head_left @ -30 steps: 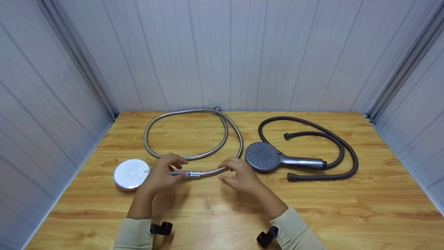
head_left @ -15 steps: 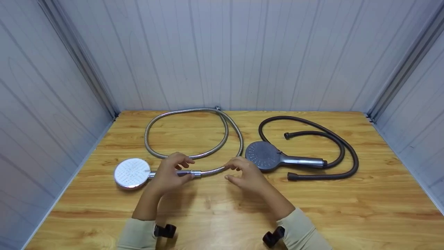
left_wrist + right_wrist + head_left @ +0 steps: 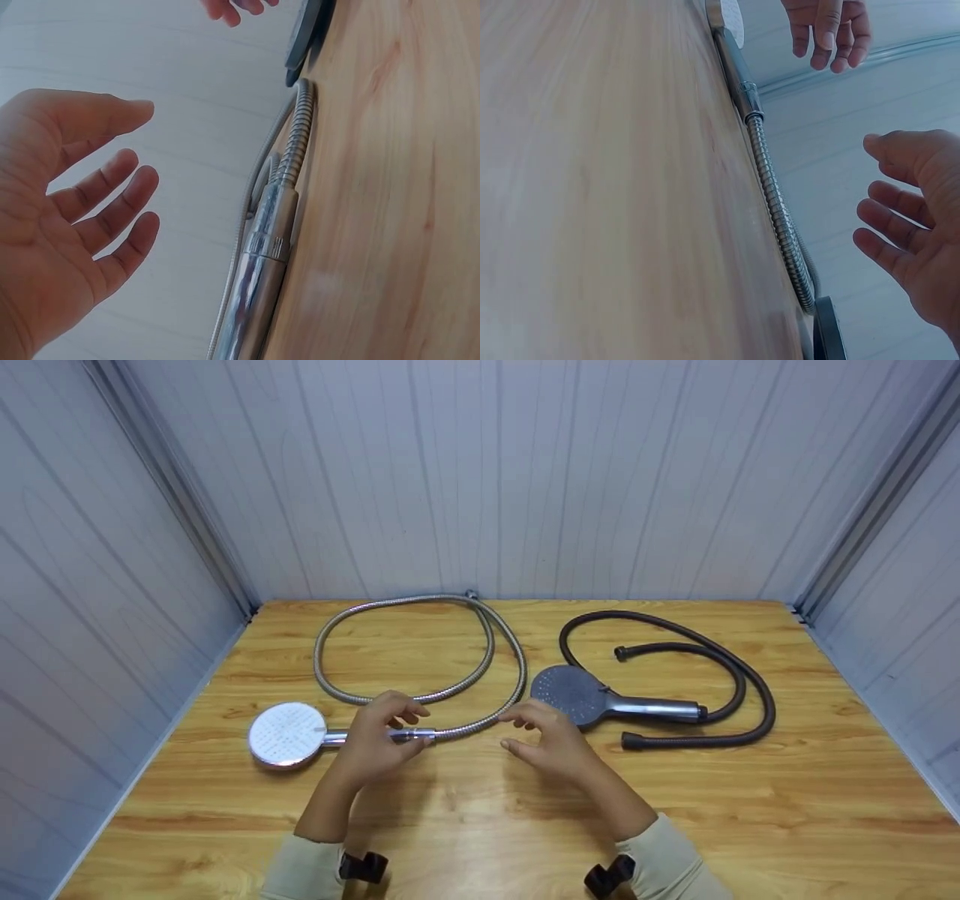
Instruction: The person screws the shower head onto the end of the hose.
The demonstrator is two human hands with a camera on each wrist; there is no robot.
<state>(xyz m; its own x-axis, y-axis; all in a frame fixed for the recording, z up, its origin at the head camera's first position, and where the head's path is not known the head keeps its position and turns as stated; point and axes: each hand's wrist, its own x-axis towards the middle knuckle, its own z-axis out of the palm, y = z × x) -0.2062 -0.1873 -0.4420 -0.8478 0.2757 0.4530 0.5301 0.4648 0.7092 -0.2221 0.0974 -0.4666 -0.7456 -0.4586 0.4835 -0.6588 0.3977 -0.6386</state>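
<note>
A chrome shower head with a white face (image 3: 287,733) lies at the left, its handle (image 3: 255,300) joined to a silver metal hose (image 3: 321,656) that loops behind. My left hand (image 3: 379,739) hovers over that handle with loosely bent fingers, holding nothing; the left wrist view shows it apart from the handle. My right hand (image 3: 551,739) hangs in the air between the silver hose and a dark grey shower head (image 3: 574,696). Its fingers (image 3: 892,225) are relaxed and hold nothing, and in the head view it covers a small part of the grey head's rim.
A black hose (image 3: 761,690) curls behind and to the right of the grey shower head, with both ends lying loose. The wooden table (image 3: 480,832) is bounded by a white panel wall (image 3: 480,480) at the back and by panels at both sides.
Both hands have drifted to the right above the table, uncovering more of the chrome handle. The shower heads and hoses have stayed in place.
</note>
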